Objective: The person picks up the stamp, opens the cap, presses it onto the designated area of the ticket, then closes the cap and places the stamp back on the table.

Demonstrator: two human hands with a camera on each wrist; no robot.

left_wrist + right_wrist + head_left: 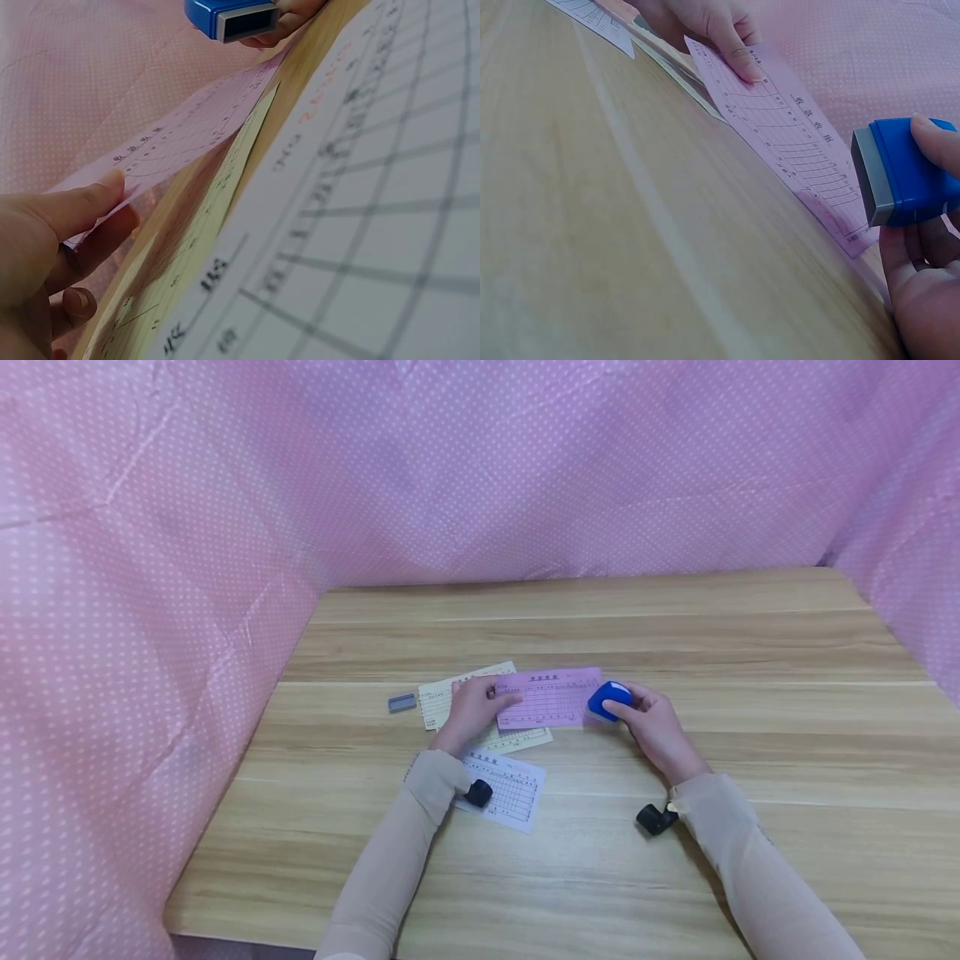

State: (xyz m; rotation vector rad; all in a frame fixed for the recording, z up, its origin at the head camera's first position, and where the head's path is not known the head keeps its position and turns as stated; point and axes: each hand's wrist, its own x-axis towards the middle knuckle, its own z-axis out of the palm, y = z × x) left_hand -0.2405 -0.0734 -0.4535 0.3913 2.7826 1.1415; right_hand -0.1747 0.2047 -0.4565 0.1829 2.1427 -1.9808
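Observation:
My left hand (472, 708) pinches the left edge of a pink receipt slip (551, 703) between thumb and fingers. In the left wrist view that slip (187, 124) is lifted at the pinched end above the yellow receipt slips (225, 187). A blue stamp (609, 700) is gripped by my right hand (662, 733) at the slip's right end. Seen in the right wrist view, the stamp (911, 171) is tipped on its side, its grey-framed face turned toward the slip and apart from it. Yellow slips (437, 703) lie partly under my left hand.
Nearer me a white receipt slip (517, 793) lies on the wooden table (600, 877), partly under the left wrist's black camera (479, 792). A small grey rectangular piece, like a stamp cap (402, 703), lies left of the yellow slips. Pink dotted cloth (525, 468) hangs around the table.

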